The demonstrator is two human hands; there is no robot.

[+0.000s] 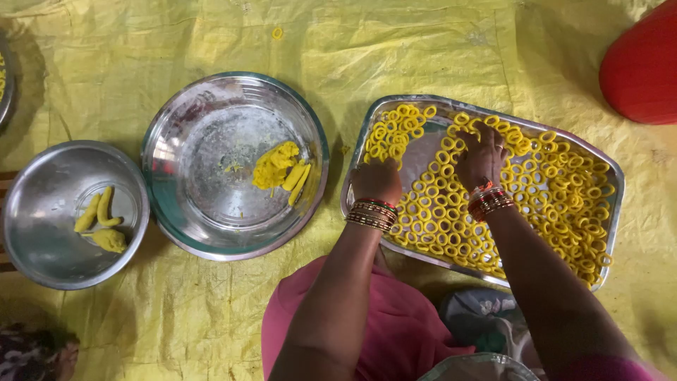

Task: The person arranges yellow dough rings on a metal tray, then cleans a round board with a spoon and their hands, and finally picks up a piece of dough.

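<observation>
Yellow plastic sheet [437,49] covers the floor. Steel tray [612,169] of yellow dough rings [557,183] sits on it. Left hand [377,180] curled on rings, grip hidden; right hand [481,156] fingers bent, touching rings. Two steel bowls [211,134] with dough to the left

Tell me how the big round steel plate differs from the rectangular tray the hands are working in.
The round plate is circular and mostly bare, with only a small heap of yellow dough right of centre. The rectangular tray has straight sides and is largely covered with small yellow dough rings. Both the left hand and right hand are over the tray; none touches the plate. Both are shiny metal on the yellow sheet.
</observation>
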